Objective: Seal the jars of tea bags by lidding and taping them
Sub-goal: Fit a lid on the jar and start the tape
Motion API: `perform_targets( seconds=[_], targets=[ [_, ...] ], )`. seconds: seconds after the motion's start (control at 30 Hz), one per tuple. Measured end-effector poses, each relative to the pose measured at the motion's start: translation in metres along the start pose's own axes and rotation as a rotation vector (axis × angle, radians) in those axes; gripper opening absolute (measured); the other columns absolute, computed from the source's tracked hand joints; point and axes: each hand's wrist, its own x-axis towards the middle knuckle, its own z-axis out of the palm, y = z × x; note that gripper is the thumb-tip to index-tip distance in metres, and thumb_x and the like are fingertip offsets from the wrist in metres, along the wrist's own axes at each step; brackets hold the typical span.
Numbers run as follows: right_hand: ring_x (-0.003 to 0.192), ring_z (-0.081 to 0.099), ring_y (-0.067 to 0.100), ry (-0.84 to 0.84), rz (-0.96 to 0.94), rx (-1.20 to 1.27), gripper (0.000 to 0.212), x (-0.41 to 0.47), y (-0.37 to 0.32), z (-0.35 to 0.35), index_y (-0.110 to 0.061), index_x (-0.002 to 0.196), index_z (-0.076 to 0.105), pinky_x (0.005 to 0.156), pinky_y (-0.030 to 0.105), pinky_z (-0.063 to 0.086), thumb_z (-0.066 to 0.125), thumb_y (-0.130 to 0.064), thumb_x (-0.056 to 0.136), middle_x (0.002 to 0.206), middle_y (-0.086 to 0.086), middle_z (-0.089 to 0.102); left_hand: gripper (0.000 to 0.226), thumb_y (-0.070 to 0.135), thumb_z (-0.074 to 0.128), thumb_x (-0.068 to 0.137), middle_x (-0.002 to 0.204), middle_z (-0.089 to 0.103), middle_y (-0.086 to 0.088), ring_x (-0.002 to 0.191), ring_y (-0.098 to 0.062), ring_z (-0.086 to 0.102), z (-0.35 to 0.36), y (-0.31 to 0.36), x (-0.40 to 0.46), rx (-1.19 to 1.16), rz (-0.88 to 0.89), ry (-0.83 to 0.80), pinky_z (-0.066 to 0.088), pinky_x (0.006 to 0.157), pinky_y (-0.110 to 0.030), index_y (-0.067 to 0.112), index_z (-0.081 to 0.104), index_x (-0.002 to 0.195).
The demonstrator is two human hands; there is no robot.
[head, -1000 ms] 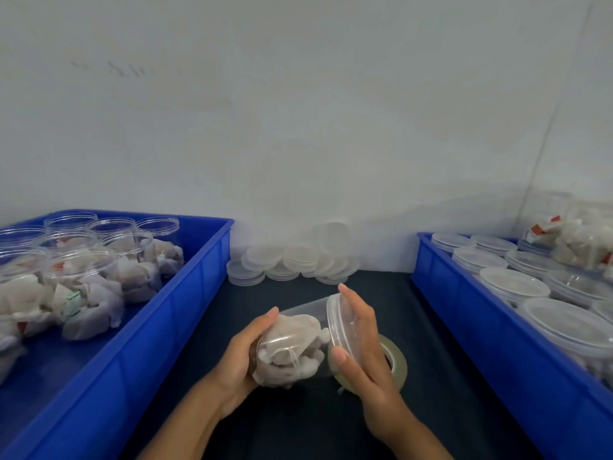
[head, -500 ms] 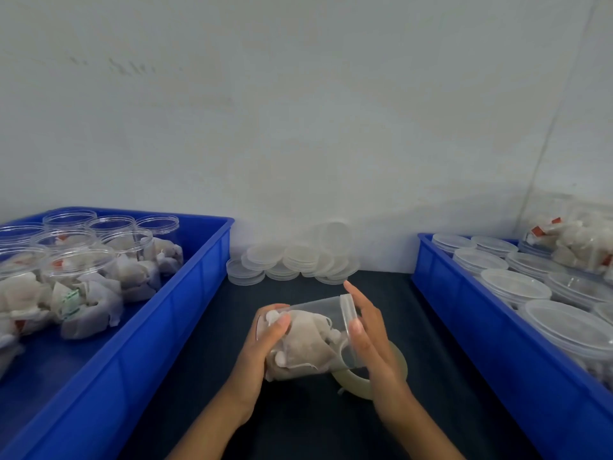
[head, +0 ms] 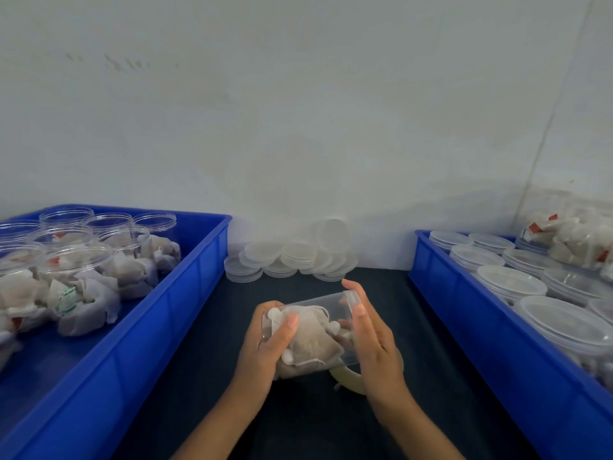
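Observation:
A clear plastic jar [head: 318,323] stuffed with white tea bags lies on its side in both my hands, above the dark table. My left hand [head: 265,346] grips its bottom end, thumb across the wall. My right hand [head: 371,336] wraps round the lidded end, where the clear lid [head: 351,297] sits on the mouth, fingertips on the rim. A roll of clear tape [head: 348,380] lies on the table under my right hand, mostly hidden.
A blue bin [head: 159,313] on the left holds several open jars of tea bags [head: 83,277]. A blue bin [head: 471,330] on the right holds several lidded jars [head: 510,283]. Loose clear lids [head: 292,257] are piled against the white wall.
The jar has been turned in my hands, its lidded end swinging away from me toward the wall. My right hand moved from the lid's face to around its rim.

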Motion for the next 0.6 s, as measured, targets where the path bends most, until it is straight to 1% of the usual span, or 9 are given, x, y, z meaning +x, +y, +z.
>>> perform_targets(
  seconds=[0.07,0.17,0.23,0.3,0.33,0.4,0.47,0.53,0.6],
  targets=[
    [0.110,0.062,0.004,-0.004,0.012,0.038,0.041,0.003,-0.003,0.001,-0.052,0.128,0.048,0.077,0.011,0.052,0.041,-0.065,0.090,0.131,-0.008,0.058,0.053,0.056,0.063,0.069,0.096,0.064,0.006,0.084,0.003,0.065,-0.001,0.000,0.002,0.013,0.048,-0.012,0.052,0.063,-0.014,0.021,0.056,0.108],
    [0.120,0.058,0.011,0.009,0.013,0.048,0.046,0.003,-0.004,0.002,-0.053,0.127,0.049,0.082,0.013,0.053,0.040,-0.060,0.082,0.135,0.000,0.057,0.057,0.060,0.062,0.066,0.099,0.061,0.005,0.083,0.006,0.063,-0.003,-0.001,0.003,0.058,0.044,-0.066,0.052,0.064,-0.014,0.024,0.052,0.109],
    [0.123,0.056,0.015,0.024,-0.010,0.047,0.044,0.004,-0.005,-0.001,-0.052,0.127,0.049,0.094,0.028,0.053,0.043,-0.056,0.083,0.135,0.002,0.057,0.058,0.053,0.068,0.065,0.109,0.059,0.002,0.086,0.006,0.064,-0.005,-0.001,0.004,0.083,0.025,-0.129,0.054,0.065,-0.017,0.025,0.050,0.113],
    [0.122,0.056,0.015,0.044,-0.042,0.039,0.045,0.005,-0.010,-0.006,-0.048,0.128,0.051,0.100,0.042,0.050,0.049,-0.052,0.083,0.133,-0.007,0.058,0.077,0.053,0.078,0.055,0.116,0.057,0.012,0.096,0.005,0.063,-0.009,-0.002,0.004,0.180,0.070,-0.183,0.057,0.070,-0.021,0.031,0.047,0.122],
    [0.120,0.057,0.013,0.059,-0.059,0.028,0.046,0.006,-0.012,-0.008,-0.045,0.129,0.053,0.099,0.043,0.051,0.052,-0.050,0.083,0.132,-0.012,0.058,0.087,0.052,0.083,0.050,0.119,0.055,0.018,0.102,0.006,0.060,-0.010,-0.001,0.003,0.286,0.110,-0.199,0.056,0.076,-0.022,0.035,0.044,0.126],
    [0.116,0.057,0.003,0.092,-0.092,-0.005,0.048,0.006,-0.014,-0.009,-0.042,0.128,0.055,0.094,0.031,0.053,0.058,-0.048,0.081,0.128,-0.018,0.058,0.098,0.056,0.088,0.047,0.125,0.047,0.028,0.110,0.009,0.052,-0.007,-0.002,0.001,0.545,0.208,-0.169,0.050,0.086,-0.016,0.041,0.040,0.131],
    [0.115,0.053,-0.008,0.047,-0.112,-0.024,0.052,0.004,-0.015,-0.006,-0.041,0.130,0.055,0.088,0.015,0.051,0.063,-0.044,0.079,0.128,-0.022,0.054,0.097,0.062,0.085,0.049,0.122,0.046,0.030,0.108,0.008,0.051,-0.003,-0.005,-0.002,0.719,0.270,-0.086,0.047,0.087,-0.016,0.041,0.036,0.130],
    [0.120,0.049,-0.008,-0.041,-0.097,-0.007,0.056,0.005,-0.015,-0.007,-0.039,0.136,0.050,0.091,0.011,0.047,0.062,-0.042,0.081,0.133,-0.021,0.051,0.090,0.064,0.084,0.050,0.112,0.050,0.027,0.100,0.004,0.054,-0.001,-0.007,-0.002,0.741,0.226,-0.019,0.049,0.080,-0.017,0.040,0.036,0.122],
    [0.123,0.048,-0.006,-0.065,-0.057,-0.009,0.052,0.009,-0.014,-0.013,-0.040,0.138,0.046,0.092,0.009,0.044,0.056,-0.042,0.088,0.135,-0.020,0.049,0.083,0.060,0.085,0.051,0.104,0.053,0.023,0.093,0.001,0.057,-0.004,-0.008,-0.002,0.672,0.109,0.038,0.048,0.072,-0.017,0.037,0.038,0.115]
  ],
)
